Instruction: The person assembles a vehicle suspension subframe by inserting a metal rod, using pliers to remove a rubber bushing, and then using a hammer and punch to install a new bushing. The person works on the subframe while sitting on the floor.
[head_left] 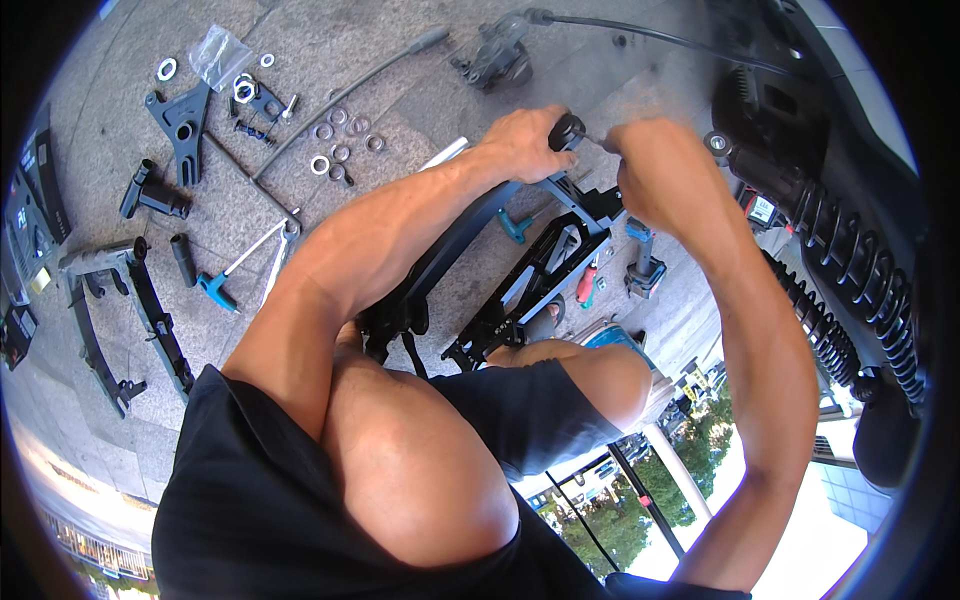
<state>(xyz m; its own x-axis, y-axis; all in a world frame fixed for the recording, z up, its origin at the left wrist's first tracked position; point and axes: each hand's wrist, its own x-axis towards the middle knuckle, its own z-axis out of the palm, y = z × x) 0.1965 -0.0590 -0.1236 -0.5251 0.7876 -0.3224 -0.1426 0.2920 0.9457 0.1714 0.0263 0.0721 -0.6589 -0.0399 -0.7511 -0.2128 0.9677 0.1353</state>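
Frame (455, 247) sits in your left hand (523, 145), fingers curled around its end; your right hand (655, 170), blurred beside it, has curled fingers, contents unclear.

The frame (455, 245) looks like coated metal, smooth with a satin sheen; the thin rod (597, 141) at its end seems metallic, its finish blurred. The bracket (180, 112) looks like similar coated metal, semi-matt. The rings (341, 159) are bright, smooth metal, and the spring (868, 290) is glossy metal. The bag (220, 57) is clear, crinkled, shiny plastic. The T-tool (217, 291) is part smooth plastic, part bright metal. Shirt (240, 480) and shorts (540, 410) are matt cloth; the paving (330, 40) is rough, matt stone.
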